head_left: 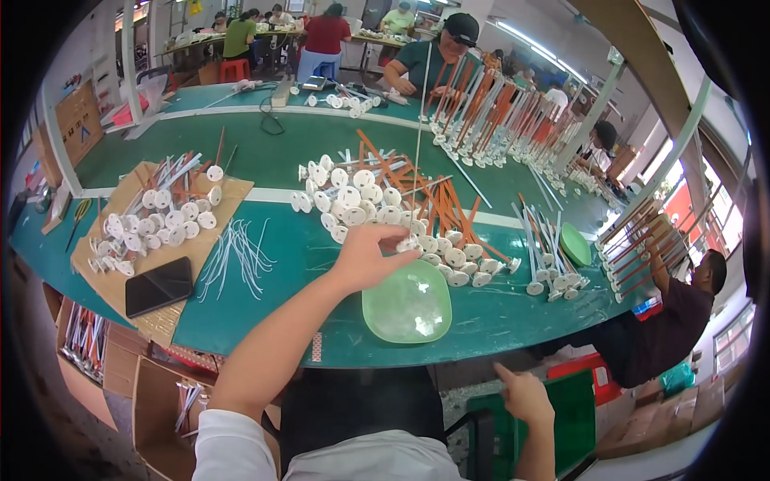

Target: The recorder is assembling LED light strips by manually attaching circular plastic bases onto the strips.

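The left hand (367, 256) pinches with its fingers a thin, pale, upright rod (419, 144) at its foot, probably to steady it, by the shallow green plastic dish (407, 309), while I cannot tell whether the right hand (528, 398) grips anything.

Dish (407, 309) placed at worktop (216, 329) near edge, centre. Disc-ended rods (361, 192) heaped behind it; left hand (373, 255) held at dish's far rim. Wires (238, 258) laid left of heap. Cardboard sheet (164, 325) set farther left, second rod heap (156, 228) on it, phone (159, 287) laid in front. Scissors (79, 220) left of sheet. Smaller rod pile (553, 276) put right, second dish (575, 244) beside it. Carton (152, 421) stowed below worktop, left.
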`<state>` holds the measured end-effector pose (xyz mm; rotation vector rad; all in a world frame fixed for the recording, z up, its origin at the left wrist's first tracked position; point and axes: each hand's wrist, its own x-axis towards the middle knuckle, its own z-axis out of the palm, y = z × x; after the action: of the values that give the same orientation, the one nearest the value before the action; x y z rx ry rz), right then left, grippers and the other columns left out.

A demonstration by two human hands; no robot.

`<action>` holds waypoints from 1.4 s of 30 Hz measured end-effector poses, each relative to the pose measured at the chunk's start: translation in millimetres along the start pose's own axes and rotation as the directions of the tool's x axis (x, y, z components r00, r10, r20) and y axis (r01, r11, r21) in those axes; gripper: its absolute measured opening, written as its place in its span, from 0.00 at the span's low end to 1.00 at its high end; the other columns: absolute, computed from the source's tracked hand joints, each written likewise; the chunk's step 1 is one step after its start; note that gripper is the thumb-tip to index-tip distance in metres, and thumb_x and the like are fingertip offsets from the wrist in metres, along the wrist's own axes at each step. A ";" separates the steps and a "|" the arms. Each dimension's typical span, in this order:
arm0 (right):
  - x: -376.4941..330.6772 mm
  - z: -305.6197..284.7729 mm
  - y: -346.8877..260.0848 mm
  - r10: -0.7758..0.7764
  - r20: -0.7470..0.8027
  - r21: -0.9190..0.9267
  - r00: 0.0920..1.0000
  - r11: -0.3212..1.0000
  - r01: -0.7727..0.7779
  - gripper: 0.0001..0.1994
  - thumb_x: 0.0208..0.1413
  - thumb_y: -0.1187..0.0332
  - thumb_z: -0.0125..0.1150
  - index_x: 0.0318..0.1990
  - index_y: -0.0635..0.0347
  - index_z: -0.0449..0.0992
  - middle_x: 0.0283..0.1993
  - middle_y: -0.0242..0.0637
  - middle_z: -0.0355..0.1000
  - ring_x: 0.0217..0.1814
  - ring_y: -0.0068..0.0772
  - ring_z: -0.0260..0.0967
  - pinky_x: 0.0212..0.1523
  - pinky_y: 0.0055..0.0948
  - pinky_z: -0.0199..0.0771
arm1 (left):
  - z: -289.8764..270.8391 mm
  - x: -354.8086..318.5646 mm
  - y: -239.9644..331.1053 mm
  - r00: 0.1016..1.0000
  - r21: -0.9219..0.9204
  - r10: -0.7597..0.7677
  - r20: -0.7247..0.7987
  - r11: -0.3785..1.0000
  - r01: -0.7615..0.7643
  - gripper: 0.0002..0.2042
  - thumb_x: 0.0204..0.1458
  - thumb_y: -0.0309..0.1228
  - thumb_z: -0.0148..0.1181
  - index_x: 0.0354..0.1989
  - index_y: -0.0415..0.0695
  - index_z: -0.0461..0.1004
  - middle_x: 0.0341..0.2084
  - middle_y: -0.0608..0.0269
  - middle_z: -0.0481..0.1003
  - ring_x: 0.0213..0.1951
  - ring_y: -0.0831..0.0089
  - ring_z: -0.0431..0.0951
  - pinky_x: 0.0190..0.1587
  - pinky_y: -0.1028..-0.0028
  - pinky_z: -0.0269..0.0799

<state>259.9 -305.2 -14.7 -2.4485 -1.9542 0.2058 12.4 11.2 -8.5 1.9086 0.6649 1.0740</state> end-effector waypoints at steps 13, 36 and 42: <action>203.3 -57.1 -129.7 -0.722 -0.217 0.100 0.657 0.653 0.750 0.08 0.44 0.73 0.65 0.34 0.64 0.79 0.27 0.43 0.75 0.27 0.45 0.74 0.35 0.37 0.74 | -2.1 3.7 -2.7 0.988 -0.170 -0.138 -0.065 0.977 0.125 0.16 0.49 0.26 0.69 0.45 0.32 0.77 0.38 0.58 0.80 0.39 0.76 0.79 0.44 0.75 0.77; 218.5 -82.4 -108.2 -0.525 -0.239 0.903 0.817 0.189 0.386 0.06 0.56 0.74 0.63 0.39 0.63 0.82 0.34 0.36 0.79 0.32 0.20 0.74 0.27 0.21 0.73 | -1.3 -6.9 22.6 0.998 -0.705 -0.014 -0.058 0.709 -0.031 0.22 0.54 0.22 0.61 0.57 0.34 0.65 0.51 0.47 0.74 0.52 0.63 0.76 0.53 0.68 0.72; 218.4 -79.1 -113.2 -0.536 -0.237 0.894 0.810 0.207 0.398 0.06 0.55 0.75 0.64 0.39 0.66 0.82 0.34 0.39 0.79 0.34 0.20 0.75 0.30 0.21 0.74 | -2.3 -8.7 24.8 0.999 -0.769 -0.037 -0.039 0.639 -0.006 0.21 0.55 0.24 0.59 0.58 0.36 0.64 0.53 0.46 0.73 0.53 0.59 0.75 0.55 0.65 0.71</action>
<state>205.5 -61.3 51.1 -1.0346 -1.7122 1.1150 7.3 -7.3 9.5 1.1129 0.1675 1.1496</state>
